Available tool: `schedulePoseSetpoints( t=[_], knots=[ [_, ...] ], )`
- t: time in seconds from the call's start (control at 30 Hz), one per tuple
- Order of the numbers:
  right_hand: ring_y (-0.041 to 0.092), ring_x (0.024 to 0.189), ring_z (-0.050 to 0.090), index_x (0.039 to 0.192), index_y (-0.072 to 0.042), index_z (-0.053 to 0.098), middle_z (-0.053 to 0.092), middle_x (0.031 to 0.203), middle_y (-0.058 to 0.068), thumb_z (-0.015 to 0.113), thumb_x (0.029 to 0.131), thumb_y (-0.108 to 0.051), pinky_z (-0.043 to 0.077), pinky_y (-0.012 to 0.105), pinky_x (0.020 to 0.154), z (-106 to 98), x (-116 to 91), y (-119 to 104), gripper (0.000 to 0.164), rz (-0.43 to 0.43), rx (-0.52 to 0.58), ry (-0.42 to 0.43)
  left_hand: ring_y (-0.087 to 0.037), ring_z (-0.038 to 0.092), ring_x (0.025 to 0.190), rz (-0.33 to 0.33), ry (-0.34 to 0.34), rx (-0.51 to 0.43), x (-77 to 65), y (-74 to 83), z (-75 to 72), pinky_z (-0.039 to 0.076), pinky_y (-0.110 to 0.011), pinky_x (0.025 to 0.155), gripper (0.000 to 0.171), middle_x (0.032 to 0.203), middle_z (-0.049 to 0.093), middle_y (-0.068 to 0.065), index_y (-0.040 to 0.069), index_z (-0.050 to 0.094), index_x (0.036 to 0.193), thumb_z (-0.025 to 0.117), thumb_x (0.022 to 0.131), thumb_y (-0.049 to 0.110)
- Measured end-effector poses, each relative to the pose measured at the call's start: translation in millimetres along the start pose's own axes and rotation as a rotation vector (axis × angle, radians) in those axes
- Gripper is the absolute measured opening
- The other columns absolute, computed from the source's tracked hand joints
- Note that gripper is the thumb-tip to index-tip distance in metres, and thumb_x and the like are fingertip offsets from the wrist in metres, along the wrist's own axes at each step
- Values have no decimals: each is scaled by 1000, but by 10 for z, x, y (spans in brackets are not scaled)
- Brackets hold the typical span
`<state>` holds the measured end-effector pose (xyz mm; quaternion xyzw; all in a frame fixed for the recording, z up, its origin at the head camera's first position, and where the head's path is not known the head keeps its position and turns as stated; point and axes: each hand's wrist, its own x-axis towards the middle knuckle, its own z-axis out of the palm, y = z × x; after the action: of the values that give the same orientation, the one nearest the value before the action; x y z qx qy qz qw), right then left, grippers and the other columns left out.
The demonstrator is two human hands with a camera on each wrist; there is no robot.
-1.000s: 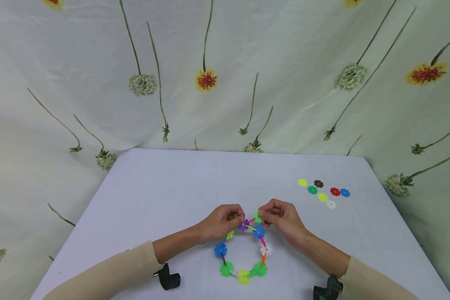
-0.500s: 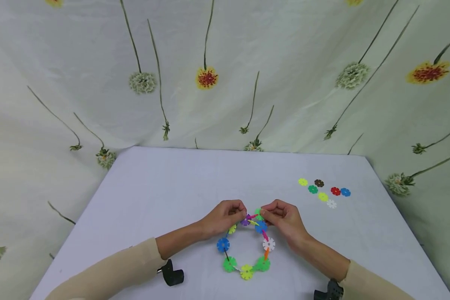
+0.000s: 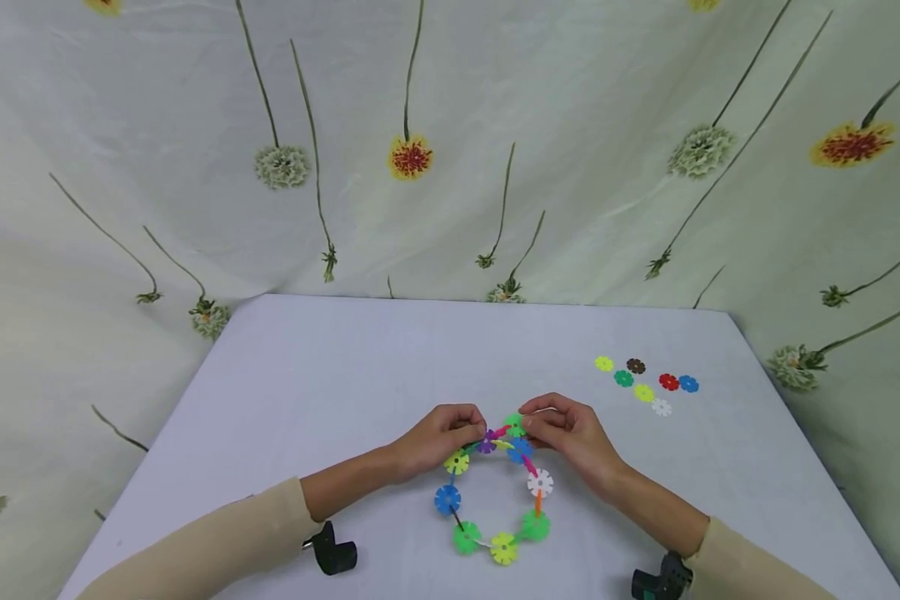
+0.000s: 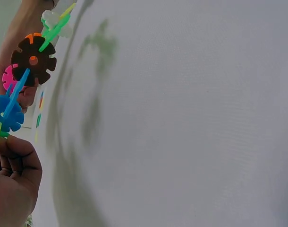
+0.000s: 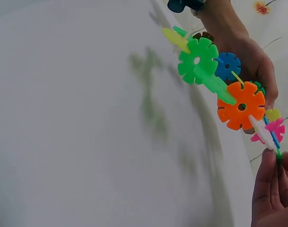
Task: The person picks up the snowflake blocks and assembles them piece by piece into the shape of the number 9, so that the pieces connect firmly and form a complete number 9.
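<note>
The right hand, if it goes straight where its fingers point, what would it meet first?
Beyond its pinched green disc, the right hand would probably meet the adjoining pink piece first; depth is unclear.

Soft, even light, with blurred, green-tinted shadows (image 4: pixel 102 43) beside the grip.
In the head view, the flower-print cloth (image 3: pixel 585 108) beyond the grip looks grey, the white tabletop (image 3: pixel 375 350) brighter. In both wrist views, the interlocking flower discs (image 5: pixel 250 97) at the grip come out vivid and mostly sharp; the tabletop turns bluish and dimmer toward the lower corner away from the grip.
</note>
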<state>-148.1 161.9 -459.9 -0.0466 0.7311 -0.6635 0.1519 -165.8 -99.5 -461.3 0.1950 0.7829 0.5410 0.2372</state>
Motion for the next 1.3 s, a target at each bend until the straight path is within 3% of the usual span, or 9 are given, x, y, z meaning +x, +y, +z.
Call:
schedulePoseSetpoints(
  t=[0.27, 0.43, 1.0, 1.17, 1.3],
  knots=[
    [11, 83, 73, 124, 1, 67, 78, 91, -6, 76, 100, -14, 64, 26, 85, 13, 20, 11, 30, -19, -12, -34, -12, 56, 86, -1, -6, -6, -21, 3, -10, 46, -21, 80, 21, 90, 65, 0, 3, 70, 107, 60, 108, 22],
    [13, 81, 72, 122, 1, 67, 77, 90, -2, 77, 99, -17, 63, 25, 82, 24, 11, -13, 30, -29, -36, -41, -9, 54, 81, 8, -16, 12, -31, 21, 7, 44, -21, 77, 21, 87, 64, 3, 5, 70, 106, 59, 109, 22],
    [17, 89, 72, 129, -2, 64, 77, 95, -4, 73, 103, -23, 62, 29, 84, -30, 21, 35, 34, -7, -57, -63, -9, 56, 83, 9, -24, -18, -33, 15, 3, 47, -21, 80, 20, 90, 64, -3, 5, 69, 108, 58, 110, 22],
    [12, 84, 67, 124, 0, 64, 73, 91, -5, 70, 105, -28, 59, 26, 82, -43, -30, 27, 35, 50, -109, -126, -10, 55, 84, 10, -3, -30, -32, -4, -12, 48, -20, 79, 23, 90, 61, 1, 3, 68, 110, 56, 111, 22],
    [10, 82, 63, 116, 3, 66, 71, 90, -3, 70, 105, -28, 56, 24, 80, -48, -41, -6, 33, 45, -131, -173, -11, 55, 84, 11, -1, -56, -30, -11, -17, 49, -19, 78, 23, 88, 59, 2, 2, 67, 110, 56, 111, 22]
  ],
)
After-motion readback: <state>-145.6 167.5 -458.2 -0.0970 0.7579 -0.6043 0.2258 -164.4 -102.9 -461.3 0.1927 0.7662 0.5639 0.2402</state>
